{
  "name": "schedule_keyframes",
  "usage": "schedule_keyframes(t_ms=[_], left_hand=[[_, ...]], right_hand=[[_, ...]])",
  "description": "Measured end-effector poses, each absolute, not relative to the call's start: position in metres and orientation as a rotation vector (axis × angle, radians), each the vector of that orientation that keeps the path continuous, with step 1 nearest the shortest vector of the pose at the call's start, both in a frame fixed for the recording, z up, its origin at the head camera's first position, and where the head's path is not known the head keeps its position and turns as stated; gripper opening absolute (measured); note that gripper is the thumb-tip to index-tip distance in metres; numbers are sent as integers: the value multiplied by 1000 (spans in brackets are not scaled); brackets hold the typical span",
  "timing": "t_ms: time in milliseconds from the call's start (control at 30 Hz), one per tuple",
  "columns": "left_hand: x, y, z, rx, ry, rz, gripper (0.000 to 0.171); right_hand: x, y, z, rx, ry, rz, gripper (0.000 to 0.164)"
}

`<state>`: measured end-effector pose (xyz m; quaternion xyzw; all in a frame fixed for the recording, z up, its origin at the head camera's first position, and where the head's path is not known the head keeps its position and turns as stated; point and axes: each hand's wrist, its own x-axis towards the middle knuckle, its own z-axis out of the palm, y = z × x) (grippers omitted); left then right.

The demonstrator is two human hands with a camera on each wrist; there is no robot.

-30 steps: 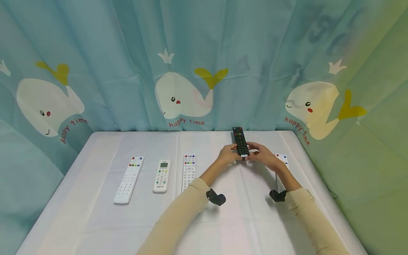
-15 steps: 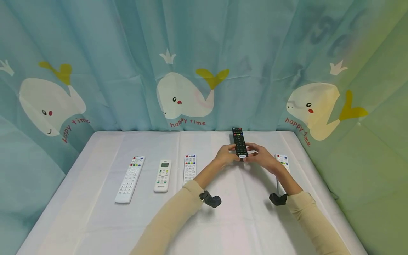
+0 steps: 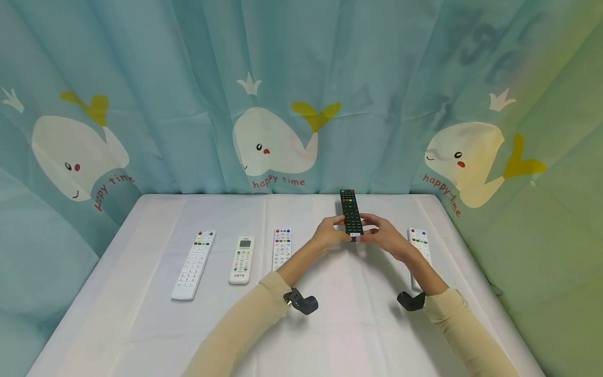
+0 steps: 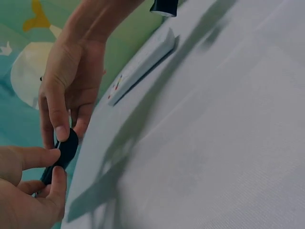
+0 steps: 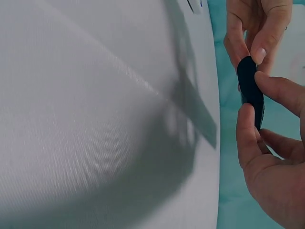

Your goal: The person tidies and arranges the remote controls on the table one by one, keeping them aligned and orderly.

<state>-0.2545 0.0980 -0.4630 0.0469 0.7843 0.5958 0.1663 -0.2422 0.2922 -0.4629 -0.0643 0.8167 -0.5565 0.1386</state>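
Note:
A black remote control (image 3: 351, 212) with rows of small buttons and a white label at its near end is held above the far part of the table. My left hand (image 3: 330, 232) pinches its left edge, and my right hand (image 3: 382, 235) grips the right edge. In the left wrist view the end of the remote (image 4: 69, 147) shows between both hands' fingers and thumbs. The right wrist view has that same dark end (image 5: 249, 83) edge-on, lifted off the cloth with its shadow below. The white remote (image 3: 419, 251) nearest my right hand lies partly under the right forearm.
On the white-covered table (image 3: 344, 324) lie a long white remote (image 3: 194, 265), a shorter white remote with a small screen (image 3: 242, 260), and another white remote (image 3: 282, 248) partly behind my left forearm. A whale-print curtain (image 3: 198, 104) hangs along the back edge.
Both hands and the black remote have shifted slightly left and nearer. The left forearm has swung left, covering more of the white remote beside it. The grip looks the same.

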Motion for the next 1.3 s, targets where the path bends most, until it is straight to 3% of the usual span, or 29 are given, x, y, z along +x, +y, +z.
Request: schedule_keyframes(t_ms=[1300], left_hand=[[-199,51,-461,160,2090,1813,72]], right_hand=[[-190,248,-457,-72,2333,-1636,79]])
